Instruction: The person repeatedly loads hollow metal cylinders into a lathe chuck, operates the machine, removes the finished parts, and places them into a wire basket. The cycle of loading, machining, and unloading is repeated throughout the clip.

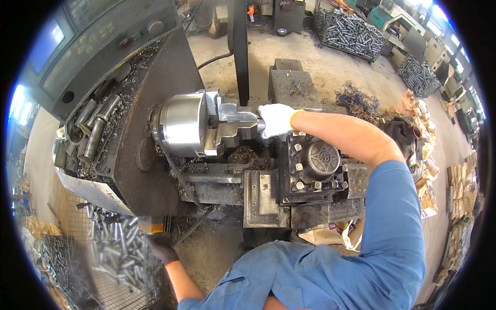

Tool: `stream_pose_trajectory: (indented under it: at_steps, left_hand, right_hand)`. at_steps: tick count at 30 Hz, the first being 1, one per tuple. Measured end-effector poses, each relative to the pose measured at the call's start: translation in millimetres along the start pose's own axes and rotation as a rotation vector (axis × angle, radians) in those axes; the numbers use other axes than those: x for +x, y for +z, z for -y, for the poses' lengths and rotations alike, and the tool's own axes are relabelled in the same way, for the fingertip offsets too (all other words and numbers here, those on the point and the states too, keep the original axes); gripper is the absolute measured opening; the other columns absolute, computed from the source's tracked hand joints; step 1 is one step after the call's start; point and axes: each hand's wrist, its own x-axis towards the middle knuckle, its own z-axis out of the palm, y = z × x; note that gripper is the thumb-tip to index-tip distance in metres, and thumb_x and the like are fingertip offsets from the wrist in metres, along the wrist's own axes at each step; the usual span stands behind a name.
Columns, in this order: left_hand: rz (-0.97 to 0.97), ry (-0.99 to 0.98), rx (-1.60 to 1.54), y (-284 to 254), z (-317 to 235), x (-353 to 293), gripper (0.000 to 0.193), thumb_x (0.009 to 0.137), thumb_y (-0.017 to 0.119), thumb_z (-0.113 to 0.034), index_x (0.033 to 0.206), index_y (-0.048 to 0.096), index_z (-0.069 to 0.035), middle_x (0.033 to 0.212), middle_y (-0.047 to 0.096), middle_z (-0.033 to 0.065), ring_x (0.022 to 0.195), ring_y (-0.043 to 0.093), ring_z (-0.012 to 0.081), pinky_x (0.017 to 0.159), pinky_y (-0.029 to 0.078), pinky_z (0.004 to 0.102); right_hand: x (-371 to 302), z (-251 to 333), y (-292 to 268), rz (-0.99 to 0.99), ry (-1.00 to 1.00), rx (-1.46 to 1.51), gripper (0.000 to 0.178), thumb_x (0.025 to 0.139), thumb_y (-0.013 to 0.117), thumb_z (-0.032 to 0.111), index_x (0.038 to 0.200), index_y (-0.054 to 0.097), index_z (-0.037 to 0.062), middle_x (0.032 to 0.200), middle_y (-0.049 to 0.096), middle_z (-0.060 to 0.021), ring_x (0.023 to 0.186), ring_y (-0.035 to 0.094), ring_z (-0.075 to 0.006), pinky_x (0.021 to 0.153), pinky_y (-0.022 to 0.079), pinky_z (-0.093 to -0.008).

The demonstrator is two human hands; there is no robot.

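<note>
My right hand (276,120), in a white glove with a yellow cuff, is closed at the outer end of the lathe chuck's jaws (237,112). Its fingers wrap the end of a short metal cylinder (261,125) that shows between glove and jaws. The shiny chuck (182,124) sits to the left of that hand. Low on the left, my left hand (163,249) wears a dark glove with an orange cuff. It is just below a yellow-orange block (151,225) on the machine's front; its fingers are dark and smeared, so their grip is hidden.
A square tool post (315,168) with bolts stands beneath my right forearm. Metal cylinders (121,250) fill a wire basket beside my left hand. More parts (99,126) lie on the chip-covered headstock. A dark upright post (241,51) rises behind the chuck; bins of parts (351,33) stand farther back.
</note>
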Motion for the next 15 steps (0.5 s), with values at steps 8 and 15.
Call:
stream_pose_trajectory:
  at_steps: [8,15]
  left_hand:
    - [0.066,-0.218,-0.087,-16,-14,19,0.042,0.103,0.064,-0.057,0.091,0.059,-0.017,0.071,0.051,-0.0019,0.061,0.049,0.0173,0.055,0.037,0.0358]
    - [0.015,0.338,0.593,-9,-6,9,0.053,0.111,0.055,-0.044,0.136,0.063,0.003,0.123,0.065,0.0119,0.105,0.062,0.0215,0.087,0.05,0.0349]
  right_hand:
    - [14,-3,4,0.013,0.071,-0.009,0.052,0.068,0.086,0.033,0.112,0.079,0.0056,0.101,0.078,-0.0229,0.095,0.077,-0.0375,0.084,0.06,-0.046]
    - [-24,28,-20,-0.213,0.141,0.112,0.089,0.082,0.083,0.028,0.158,0.045,0.0012,0.149,0.063,-0.0244,0.134,0.065,-0.0349,0.115,0.051,-0.0422]
